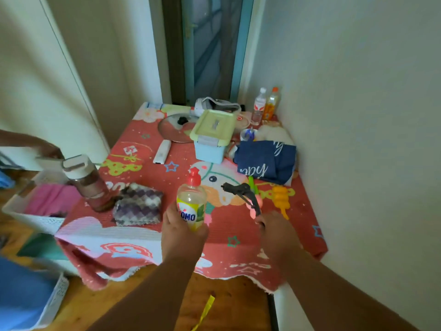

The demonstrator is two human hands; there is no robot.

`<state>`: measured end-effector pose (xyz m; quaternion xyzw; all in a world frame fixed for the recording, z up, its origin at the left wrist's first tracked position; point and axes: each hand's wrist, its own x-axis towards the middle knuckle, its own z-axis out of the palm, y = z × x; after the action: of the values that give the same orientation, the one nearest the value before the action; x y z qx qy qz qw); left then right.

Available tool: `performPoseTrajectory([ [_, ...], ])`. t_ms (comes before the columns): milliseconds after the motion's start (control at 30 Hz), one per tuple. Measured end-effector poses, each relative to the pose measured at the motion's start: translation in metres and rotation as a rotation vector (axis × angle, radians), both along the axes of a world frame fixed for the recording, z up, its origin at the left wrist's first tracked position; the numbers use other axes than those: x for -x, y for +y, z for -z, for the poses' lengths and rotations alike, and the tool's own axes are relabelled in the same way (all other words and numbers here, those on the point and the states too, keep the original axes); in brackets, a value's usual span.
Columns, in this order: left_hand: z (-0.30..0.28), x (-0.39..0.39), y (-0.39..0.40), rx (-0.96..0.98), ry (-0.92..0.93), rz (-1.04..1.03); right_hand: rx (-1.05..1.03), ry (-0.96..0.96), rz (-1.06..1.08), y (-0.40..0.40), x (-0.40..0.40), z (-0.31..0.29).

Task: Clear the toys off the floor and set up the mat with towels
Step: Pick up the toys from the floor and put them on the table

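Bottle (191,206) of yellow dish liquid with a red cap is held upright in the left hand (183,231), whose fingers (172,219) are wrapped closed around its lower half. A black clamp-like tool (241,193) is gripped by its near end in the right hand (276,229), fingers curled shut on it; what exactly the tool is cannot be told. Both are held above the red patterned mat (214,244). Just beyond the right fingers an orange plastic toy (281,199) lies on the mat, and left of the left fingers a purple knitted cloth (138,204) is spread. The toy is judged light, rigid and smooth, best pinched across its ridged middle; the cloth is judged soft and limp, best gathered at an edge.
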<state>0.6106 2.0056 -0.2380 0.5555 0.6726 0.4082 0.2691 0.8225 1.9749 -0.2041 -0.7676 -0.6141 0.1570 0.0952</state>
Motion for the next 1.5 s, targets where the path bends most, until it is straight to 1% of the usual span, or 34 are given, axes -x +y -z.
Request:
performPoseTrajectory([
  [100,-0.003,-0.01,0.026,0.058,-0.06,0.011,0.066,-0.072,-0.084,0.061,-0.018,-0.025],
  [200,0.012,-0.017,0.052,0.11,-0.06,-0.004,0.124,-0.171,-0.193,0.125,-0.024,-0.025],
  [367,0.035,-0.048,0.104,0.141,-0.111,-0.091,0.14,-0.272,-0.378,0.219,-0.037,0.02],
  [467,0.048,-0.077,0.141,0.132,-0.107,-0.148,0.203,-0.318,-0.469,0.275,-0.051,0.051],
  [567,0.068,-0.104,0.179,0.132,-0.058,-0.198,0.262,-0.321,-0.516,0.326,-0.059,0.076],
  [667,0.081,-0.124,0.199,0.092,-0.001,-0.223,0.262,-0.31,-0.561,0.356,-0.063,0.099],
  [767,0.092,-0.138,0.209,0.078,0.065,-0.184,0.267,-0.309,-0.626,0.38,-0.068,0.12],
  [833,0.097,-0.143,0.217,0.067,0.162,-0.155,0.29,-0.315,-0.658,0.388,-0.07,0.13],
  [900,0.099,-0.147,0.225,0.049,0.248,-0.111,0.279,-0.331,-0.687,0.389,-0.07,0.136],
  [967,0.102,-0.15,0.229,0.048,0.28,-0.075,0.241,-0.317,-0.7,0.384,-0.069,0.137],
  [1000,0.103,-0.15,0.23,0.063,0.271,-0.07,0.217,-0.303,-0.703,0.381,-0.07,0.137],
  [1067,0.101,-0.15,0.228,0.157,0.212,-0.042,0.174,-0.255,-0.671,0.37,-0.07,0.129],
  [1167,0.092,-0.143,0.216,0.219,0.164,0.008,0.08,-0.112,-0.455,0.348,-0.075,0.106],
  [1300,0.064,-0.114,0.18,0.178,0.115,0.031,-0.036,-0.012,-0.201,0.291,-0.075,0.07],
  [1400,0.044,-0.08,0.137,0.116,0.049,0.051,-0.127,0.06,-0.006,0.222,-0.047,0.054],
  [1433,0.041,-0.069,0.123,0.097,0.053,0.058,-0.146,0.073,0.026,0.198,-0.033,0.053],
  [1500,0.042,-0.044,0.087,0.083,0.093,0.08,-0.161,0.078,0.016,0.147,0.0,0.055],
])
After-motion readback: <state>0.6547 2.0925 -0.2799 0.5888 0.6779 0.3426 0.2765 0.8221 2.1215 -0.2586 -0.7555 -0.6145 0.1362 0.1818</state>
